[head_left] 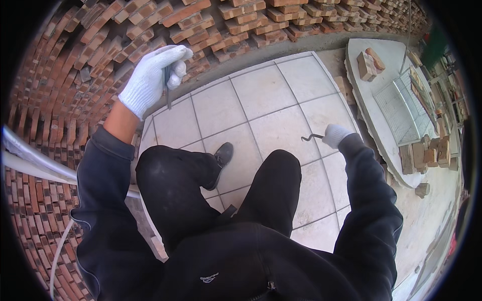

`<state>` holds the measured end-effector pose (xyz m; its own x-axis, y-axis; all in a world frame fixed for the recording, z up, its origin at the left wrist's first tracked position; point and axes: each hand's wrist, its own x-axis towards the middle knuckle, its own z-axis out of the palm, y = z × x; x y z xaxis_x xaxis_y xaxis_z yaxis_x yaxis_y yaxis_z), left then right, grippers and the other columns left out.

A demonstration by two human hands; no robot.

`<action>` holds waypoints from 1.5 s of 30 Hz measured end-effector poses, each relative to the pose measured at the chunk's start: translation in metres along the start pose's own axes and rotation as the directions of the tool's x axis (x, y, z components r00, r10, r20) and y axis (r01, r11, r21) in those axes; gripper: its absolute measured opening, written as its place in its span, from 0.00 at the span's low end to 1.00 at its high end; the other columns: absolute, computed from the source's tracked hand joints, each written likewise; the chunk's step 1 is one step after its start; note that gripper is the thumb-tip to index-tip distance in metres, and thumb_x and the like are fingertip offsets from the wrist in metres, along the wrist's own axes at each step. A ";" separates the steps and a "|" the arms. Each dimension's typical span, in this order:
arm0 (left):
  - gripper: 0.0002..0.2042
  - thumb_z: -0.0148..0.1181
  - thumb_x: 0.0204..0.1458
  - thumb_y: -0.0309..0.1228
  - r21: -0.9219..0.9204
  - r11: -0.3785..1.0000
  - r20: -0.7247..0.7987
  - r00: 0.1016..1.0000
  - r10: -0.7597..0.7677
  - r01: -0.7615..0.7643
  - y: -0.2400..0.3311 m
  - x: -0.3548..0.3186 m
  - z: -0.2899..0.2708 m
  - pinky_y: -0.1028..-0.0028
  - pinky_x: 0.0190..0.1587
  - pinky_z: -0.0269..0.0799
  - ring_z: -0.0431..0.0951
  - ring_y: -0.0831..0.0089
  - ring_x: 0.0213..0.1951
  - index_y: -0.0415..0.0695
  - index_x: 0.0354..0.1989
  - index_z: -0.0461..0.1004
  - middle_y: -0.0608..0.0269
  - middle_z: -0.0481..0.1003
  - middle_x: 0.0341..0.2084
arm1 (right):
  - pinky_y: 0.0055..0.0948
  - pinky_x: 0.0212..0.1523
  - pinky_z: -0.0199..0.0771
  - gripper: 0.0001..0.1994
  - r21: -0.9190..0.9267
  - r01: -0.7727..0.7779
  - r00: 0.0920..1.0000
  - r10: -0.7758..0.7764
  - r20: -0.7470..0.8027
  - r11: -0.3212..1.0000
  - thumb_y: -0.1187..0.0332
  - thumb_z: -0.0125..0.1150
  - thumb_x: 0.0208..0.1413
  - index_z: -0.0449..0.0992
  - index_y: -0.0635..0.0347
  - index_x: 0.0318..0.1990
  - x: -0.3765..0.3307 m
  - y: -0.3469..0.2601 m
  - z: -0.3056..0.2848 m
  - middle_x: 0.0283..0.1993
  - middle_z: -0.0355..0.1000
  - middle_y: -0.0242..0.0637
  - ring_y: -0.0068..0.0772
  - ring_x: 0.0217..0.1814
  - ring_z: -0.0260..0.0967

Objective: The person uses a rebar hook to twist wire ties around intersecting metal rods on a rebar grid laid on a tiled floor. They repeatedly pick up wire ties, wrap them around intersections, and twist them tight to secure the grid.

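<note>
My left hand [152, 76], in a white knit glove, is raised at the upper left near the stacked bricks. Its fingers close around a small bundle of thin grey wires [167, 89] that points downward. On the right, my gloved right hand [335, 135] grips a dark tie-wire hook [312, 137], its bent tip pointing left. The handle is hidden inside that hand. Beneath both hands lies a pale flat panel [263, 84] crossed by a grid of thin dark rods [239, 98]. The hook's tip appears over the panel; whether it touches a rod I cannot tell.
Stacked red bricks [196, 32] line the back and left. A pale slab [362, 93] at the right carries loose brick pieces [368, 65] and wire mesh [404, 108]. My shoe [223, 154] rests on the panel. A pale pipe [40, 160] enters from the left.
</note>
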<state>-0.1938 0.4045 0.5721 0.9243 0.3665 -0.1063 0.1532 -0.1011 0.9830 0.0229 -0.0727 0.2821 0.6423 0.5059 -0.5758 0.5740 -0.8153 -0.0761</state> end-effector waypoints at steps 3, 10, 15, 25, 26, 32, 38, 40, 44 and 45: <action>0.16 0.59 0.75 0.37 -0.130 0.991 -0.064 0.998 -0.006 -0.003 0.002 -0.025 0.009 0.76 0.26 0.66 0.72 0.78 0.23 0.34 0.54 0.82 0.66 0.78 0.25 | 0.53 0.51 0.85 0.17 0.055 0.037 0.999 -0.035 -0.039 0.998 0.60 0.66 0.62 0.89 0.68 0.44 0.056 -0.050 0.032 0.44 0.85 0.62 0.64 0.50 0.85; 0.18 0.62 0.73 0.40 -0.625 0.760 0.008 0.974 -0.226 0.182 -0.068 -0.059 0.053 0.70 0.33 0.71 0.77 0.70 0.28 0.35 0.54 0.81 0.60 0.81 0.30 | 0.49 0.52 0.85 0.15 0.023 0.050 0.988 -0.053 0.143 0.998 0.66 0.61 0.66 0.89 0.63 0.50 0.099 -0.125 0.075 0.50 0.87 0.55 0.59 0.54 0.86; 0.18 0.60 0.74 0.41 -0.680 0.547 0.164 0.829 -0.535 0.488 -0.140 -0.052 0.046 0.68 0.35 0.72 0.77 0.69 0.28 0.35 0.53 0.80 0.58 0.81 0.30 | 0.50 0.50 0.85 0.14 -0.011 -0.002 0.973 0.004 0.231 1.000 0.67 0.62 0.63 0.90 0.64 0.46 0.105 -0.124 0.056 0.46 0.87 0.57 0.59 0.51 0.86; 0.14 0.58 0.75 0.38 -0.635 0.510 0.459 0.815 -0.354 0.580 -0.197 0.115 0.026 0.68 0.37 0.72 0.77 0.68 0.30 0.37 0.51 0.79 0.59 0.80 0.29 | 0.51 0.49 0.85 0.14 0.162 -0.458 0.865 0.396 0.308 0.874 0.69 0.59 0.62 0.89 0.68 0.46 0.072 -0.172 0.056 0.44 0.85 0.61 0.62 0.49 0.86; 0.14 0.58 0.75 0.38 -0.615 0.534 0.450 0.814 -0.367 0.581 -0.208 0.132 0.030 0.68 0.37 0.71 0.77 0.68 0.29 0.37 0.51 0.79 0.59 0.80 0.29 | 0.52 0.48 0.85 0.14 0.192 -0.507 0.840 0.432 0.327 0.840 0.69 0.59 0.62 0.88 0.69 0.46 0.062 -0.186 0.059 0.44 0.85 0.61 0.63 0.49 0.86; 0.13 0.60 0.74 0.39 -0.506 0.559 0.488 0.752 -0.444 0.658 -0.259 0.196 0.085 0.70 0.31 0.70 0.77 0.71 0.26 0.41 0.51 0.79 0.60 0.81 0.29 | 0.54 0.47 0.85 0.15 0.335 -0.677 0.735 0.592 0.329 0.655 0.69 0.58 0.64 0.87 0.71 0.46 0.039 -0.228 0.078 0.44 0.85 0.62 0.64 0.48 0.86; 0.12 0.63 0.72 0.38 -0.321 0.763 0.556 0.763 -0.329 0.562 -0.269 0.158 0.162 0.71 0.27 0.70 0.77 0.73 0.22 0.40 0.48 0.80 0.59 0.81 0.27 | 0.52 0.48 0.86 0.15 0.404 -0.738 0.666 0.682 0.303 0.541 0.70 0.56 0.66 0.88 0.67 0.49 0.046 -0.277 0.087 0.45 0.86 0.59 0.60 0.48 0.87; 0.14 0.64 0.71 0.39 -0.287 0.788 0.586 0.750 -0.305 0.545 -0.276 0.134 0.189 0.72 0.28 0.71 0.77 0.74 0.22 0.38 0.46 0.81 0.59 0.82 0.27 | 0.55 0.43 0.85 0.14 0.440 -0.747 0.636 0.728 0.255 0.498 0.67 0.58 0.65 0.89 0.66 0.39 0.043 -0.285 0.104 0.37 0.84 0.58 0.62 0.41 0.85; 0.17 0.63 0.71 0.41 -0.207 0.868 0.634 0.738 -0.232 0.451 -0.298 0.095 0.213 0.71 0.30 0.75 0.79 0.73 0.23 0.36 0.46 0.82 0.59 0.82 0.28 | 0.55 0.46 0.86 0.14 0.494 -0.748 0.587 0.789 0.179 0.444 0.67 0.58 0.64 0.89 0.65 0.41 0.045 -0.300 0.109 0.40 0.85 0.59 0.62 0.44 0.86; 0.17 0.63 0.71 0.41 -0.188 0.882 0.635 0.739 -0.226 0.432 -0.302 0.092 0.214 0.70 0.30 0.75 0.79 0.73 0.23 0.36 0.46 0.82 0.59 0.82 0.28 | 0.54 0.47 0.86 0.14 0.499 -0.759 0.569 0.799 0.194 0.419 0.67 0.58 0.65 0.89 0.65 0.42 0.043 -0.306 0.111 0.41 0.86 0.59 0.62 0.45 0.86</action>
<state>-0.0804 0.2703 0.2338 0.8701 -0.2933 -0.3960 0.4684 0.2429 0.8494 -0.1815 0.1669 0.1903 0.7254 -0.4183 -0.5466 -0.5004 -0.8658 -0.0016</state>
